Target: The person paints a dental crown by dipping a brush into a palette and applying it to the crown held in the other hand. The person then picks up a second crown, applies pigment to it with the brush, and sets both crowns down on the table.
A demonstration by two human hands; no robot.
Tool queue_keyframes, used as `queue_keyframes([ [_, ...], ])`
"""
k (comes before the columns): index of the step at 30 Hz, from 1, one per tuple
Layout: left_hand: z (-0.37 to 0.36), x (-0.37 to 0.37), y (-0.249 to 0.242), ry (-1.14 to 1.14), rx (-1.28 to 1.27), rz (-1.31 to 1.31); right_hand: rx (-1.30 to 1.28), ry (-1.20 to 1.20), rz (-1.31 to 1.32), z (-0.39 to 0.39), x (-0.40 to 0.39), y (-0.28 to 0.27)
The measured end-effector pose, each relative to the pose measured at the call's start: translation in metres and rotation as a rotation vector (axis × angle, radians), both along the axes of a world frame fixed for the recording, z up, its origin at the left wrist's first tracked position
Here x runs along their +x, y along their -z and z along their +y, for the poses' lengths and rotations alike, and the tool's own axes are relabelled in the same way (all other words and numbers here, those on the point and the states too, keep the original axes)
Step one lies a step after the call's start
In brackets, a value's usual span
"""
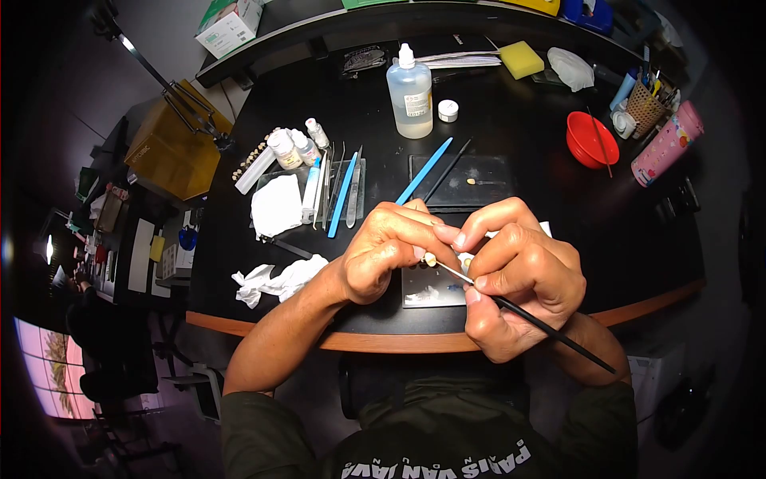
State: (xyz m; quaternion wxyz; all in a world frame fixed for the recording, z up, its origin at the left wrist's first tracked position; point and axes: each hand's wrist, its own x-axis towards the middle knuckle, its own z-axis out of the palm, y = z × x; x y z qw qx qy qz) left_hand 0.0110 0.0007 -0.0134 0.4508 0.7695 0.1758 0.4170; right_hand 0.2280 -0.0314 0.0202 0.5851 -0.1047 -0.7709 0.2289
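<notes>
Pinched in the fingers of my left hand (384,243) is a small cream-coloured dental crown (431,259). My right hand (531,275) grips a thin brush (557,335) with a black handle, its tip reaching to the crown or just beside it. Below both hands lies a pale mixing slab (423,295) with white smears, partly covered by my fingers. Behind my hands a dark plate (479,180) carries a small cream piece (471,181). A blue-handled tool (425,169) and a dark slim tool (449,169) rest against that plate's left side.
Further back stand a clear liquid bottle (411,100) and a small white jar (448,110). At left are small bottles (283,148), folded white tissue (277,206), tweezers and crumpled tissue (279,281). On the right are a red bowl (592,140) and a pink bottle (668,144).
</notes>
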Motion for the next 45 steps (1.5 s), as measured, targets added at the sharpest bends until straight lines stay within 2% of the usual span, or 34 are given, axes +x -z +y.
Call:
queue_keyframes([
  [45, -0.0009, -0.0003, -0.0016, -0.003, -0.017, 0.012, -0.015, -0.013, 0.026, -0.0003, -0.0016, 0.0000],
])
